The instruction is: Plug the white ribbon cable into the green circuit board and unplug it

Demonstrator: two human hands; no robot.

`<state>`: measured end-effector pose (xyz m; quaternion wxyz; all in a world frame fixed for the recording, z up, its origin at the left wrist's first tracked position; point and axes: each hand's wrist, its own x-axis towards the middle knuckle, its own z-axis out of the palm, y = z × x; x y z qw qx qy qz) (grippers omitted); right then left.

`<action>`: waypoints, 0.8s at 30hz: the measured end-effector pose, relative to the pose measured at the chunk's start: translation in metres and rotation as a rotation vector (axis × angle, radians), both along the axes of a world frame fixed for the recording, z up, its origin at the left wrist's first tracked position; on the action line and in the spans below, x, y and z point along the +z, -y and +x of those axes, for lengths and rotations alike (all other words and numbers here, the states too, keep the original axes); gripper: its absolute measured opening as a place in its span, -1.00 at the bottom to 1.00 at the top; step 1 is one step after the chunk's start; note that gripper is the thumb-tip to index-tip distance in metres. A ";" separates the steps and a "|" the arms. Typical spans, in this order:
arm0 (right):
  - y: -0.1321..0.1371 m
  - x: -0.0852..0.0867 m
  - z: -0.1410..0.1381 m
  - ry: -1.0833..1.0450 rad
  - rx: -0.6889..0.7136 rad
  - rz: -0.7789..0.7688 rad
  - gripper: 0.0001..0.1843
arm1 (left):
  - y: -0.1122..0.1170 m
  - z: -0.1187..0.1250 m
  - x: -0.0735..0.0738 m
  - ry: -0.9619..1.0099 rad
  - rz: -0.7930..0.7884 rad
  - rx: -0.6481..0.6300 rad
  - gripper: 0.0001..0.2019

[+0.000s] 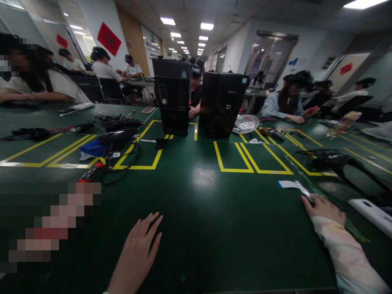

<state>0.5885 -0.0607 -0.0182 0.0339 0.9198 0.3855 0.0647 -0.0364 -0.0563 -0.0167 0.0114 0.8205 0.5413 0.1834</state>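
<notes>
My left hand [139, 245] lies palm down on the green tabletop [211, 241], fingers stretched out and nothing in them. Off to the right, my right hand [326, 210] rests low on the table with its fingers bent. A white ribbon cable [289, 185] with a blue end runs to it, and the cable's shiny end sits between thumb and forefinger. Beyond both hands stand two black computer towers [174, 98], upright and side by side. A red-and-black tool handle [92, 172] lies left of my left hand, beside a pixelated patch.
Yellow tape outlines [237, 169] mark the table. Black cables [119, 122] and a blue-and-black bundle [93, 149] lie at left. A white basket [246, 123] stands behind the right tower. At right are a black frame [346, 167] and a white casing [372, 214]. Several people sit around.
</notes>
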 end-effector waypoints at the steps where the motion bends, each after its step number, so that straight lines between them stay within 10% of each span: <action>1: 0.000 0.000 -0.001 -0.005 -0.029 0.012 -0.23 | 0.000 0.000 0.000 0.000 0.000 0.000 -0.57; 24: -0.002 0.006 -0.015 -0.078 -0.093 0.105 -0.24 | 0.000 0.000 0.001 -0.029 0.005 0.003 -0.57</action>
